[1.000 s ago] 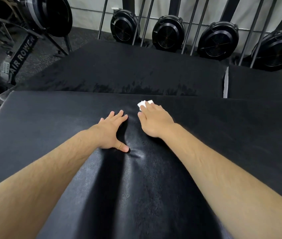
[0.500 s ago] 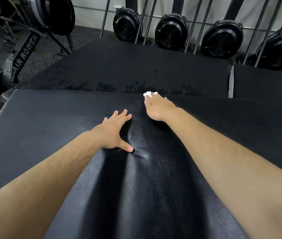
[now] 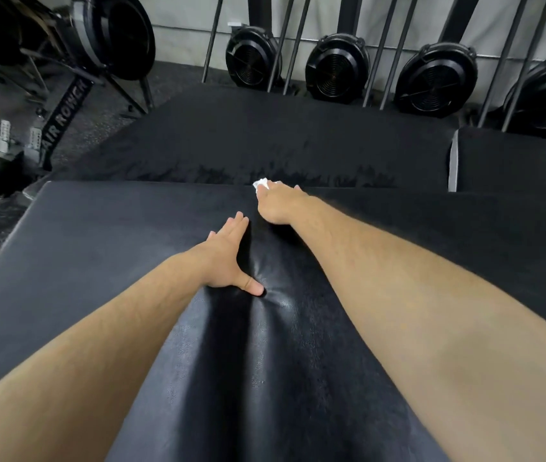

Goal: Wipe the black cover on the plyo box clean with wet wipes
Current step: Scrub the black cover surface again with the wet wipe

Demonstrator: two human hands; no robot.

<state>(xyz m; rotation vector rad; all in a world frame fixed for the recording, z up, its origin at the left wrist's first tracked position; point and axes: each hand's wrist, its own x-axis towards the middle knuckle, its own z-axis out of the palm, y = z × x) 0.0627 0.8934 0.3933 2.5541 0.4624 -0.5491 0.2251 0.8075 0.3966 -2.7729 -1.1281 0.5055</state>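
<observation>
Our right hand (image 3: 280, 205) pressed the wipe (image 3: 261, 184) at the far edge of the black cover (image 3: 98, 235), 12 o'clock from its knuckles, finger curl untellable; our left hand (image 3: 228, 258) lay flat, empty, at 7 o'clock; the next stroke, we judged, ran toward 3.

Black cover (image 3: 98, 245) lies flat over the plyo box top, matte w/ a leathery sheen, dented into soft folds approx. mid-surface. White wet wipe (image 3: 261, 183), crumpled, sits at the cover's far edge, mostly hidden under the right hand's (image 3: 278, 203) fingers.
</observation>
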